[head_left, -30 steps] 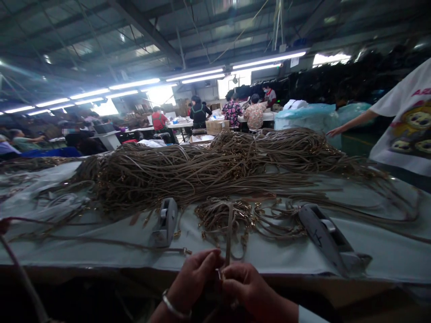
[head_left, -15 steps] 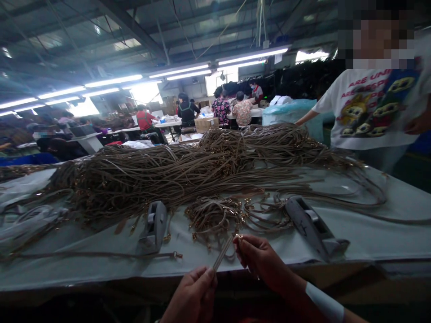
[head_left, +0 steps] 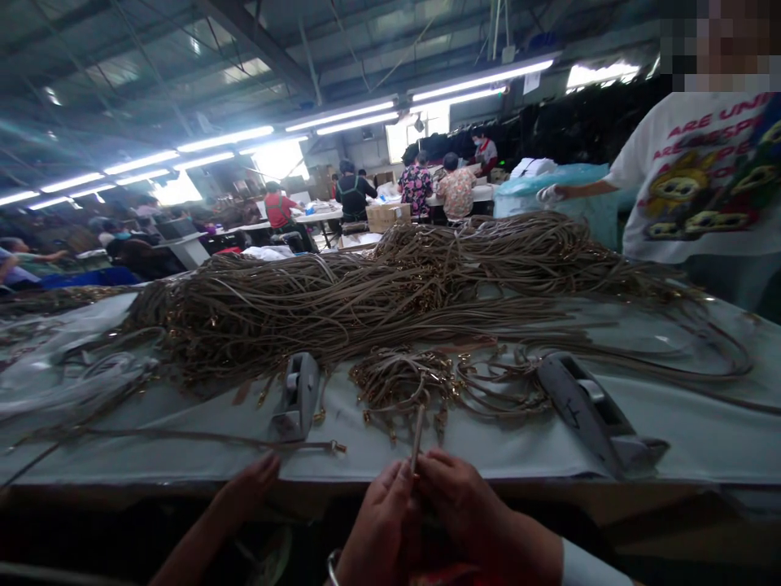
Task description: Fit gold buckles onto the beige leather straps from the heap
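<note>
My left hand [head_left: 381, 513] is closed with thumb and fingers pinched on a narrow brown-grey strap [head_left: 418, 431], which sticks up between my hands. My right hand [head_left: 464, 500] presses against the left one, its fingers closed at the same strap; its lower fingers are hidden. Just beyond my hands lies a bunch of short straps [head_left: 399, 381] with gold metal clasps. Beside it on the right are more looped straps [head_left: 503, 395]. A single strap [head_left: 244, 439] with a gold end fitting runs along the table to the left.
Grey tape dispensers stand left [head_left: 297, 399] and right [head_left: 589, 411] on the white-covered table [head_left: 488, 452]. Behind them spreads a large heap of long straps [head_left: 317, 301]. Another person's arm [head_left: 237, 500] reaches in at lower left. A person in a printed white shirt [head_left: 689, 187] stands at right.
My right hand has come down and in beside my left, and the strap now points upward. Another person's arm has appeared at lower left. The standing person's hand has lifted off the heap.
</note>
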`<state>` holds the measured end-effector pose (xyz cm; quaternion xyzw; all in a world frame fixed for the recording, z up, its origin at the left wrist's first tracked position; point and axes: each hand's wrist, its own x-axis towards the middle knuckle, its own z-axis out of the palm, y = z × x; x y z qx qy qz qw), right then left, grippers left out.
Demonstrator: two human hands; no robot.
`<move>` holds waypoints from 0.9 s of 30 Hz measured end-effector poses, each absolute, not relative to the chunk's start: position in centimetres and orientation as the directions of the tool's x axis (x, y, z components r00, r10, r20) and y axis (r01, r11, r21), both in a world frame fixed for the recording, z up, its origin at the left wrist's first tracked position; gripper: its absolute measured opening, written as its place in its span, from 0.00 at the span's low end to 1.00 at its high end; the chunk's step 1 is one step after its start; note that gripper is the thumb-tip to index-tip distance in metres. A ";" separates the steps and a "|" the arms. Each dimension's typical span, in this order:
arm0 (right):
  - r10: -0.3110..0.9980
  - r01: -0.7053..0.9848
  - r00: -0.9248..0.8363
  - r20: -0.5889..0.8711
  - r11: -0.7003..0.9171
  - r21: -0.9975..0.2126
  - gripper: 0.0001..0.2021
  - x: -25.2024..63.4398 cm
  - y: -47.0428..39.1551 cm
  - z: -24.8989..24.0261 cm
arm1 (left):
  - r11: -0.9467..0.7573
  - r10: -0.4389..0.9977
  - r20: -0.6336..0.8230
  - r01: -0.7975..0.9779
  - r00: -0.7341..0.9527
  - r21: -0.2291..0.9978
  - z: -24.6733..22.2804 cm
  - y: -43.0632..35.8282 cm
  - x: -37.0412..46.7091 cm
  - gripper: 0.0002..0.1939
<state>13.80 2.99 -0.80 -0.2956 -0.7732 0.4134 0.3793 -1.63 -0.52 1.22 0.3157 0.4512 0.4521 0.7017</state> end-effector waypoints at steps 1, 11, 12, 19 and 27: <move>0.745 0.202 -0.567 0.352 0.540 -0.817 0.12 13.6 2.7 -0.9 | 0.330 0.943 -0.301 -0.271 0.143 0.904 1.0 -0.4 -1.4 0.24; 0.659 0.358 -0.661 0.359 0.698 -0.621 0.16 14.3 1.8 -0.2 | 0.119 0.988 -0.083 0.302 -0.129 0.946 0.7 -0.2 -3.4 0.26; 0.660 0.363 -0.659 0.361 0.700 -0.615 0.16 14.5 1.7 -0.3 | 0.152 0.983 -0.117 0.279 -0.140 0.948 0.9 -0.1 -4.0 0.27; 0.648 0.422 -0.678 0.347 0.729 -0.539 0.16 14.7 1.2 -0.2 | 0.310 0.929 -0.357 -0.328 -0.094 0.892 0.9 -0.8 -6.6 0.23; 0.631 0.443 -0.674 0.384 0.761 -0.474 0.15 14.7 1.3 -0.4 | 0.334 0.929 -0.371 -0.480 0.019 0.811 0.6 -1.7 -7.4 0.16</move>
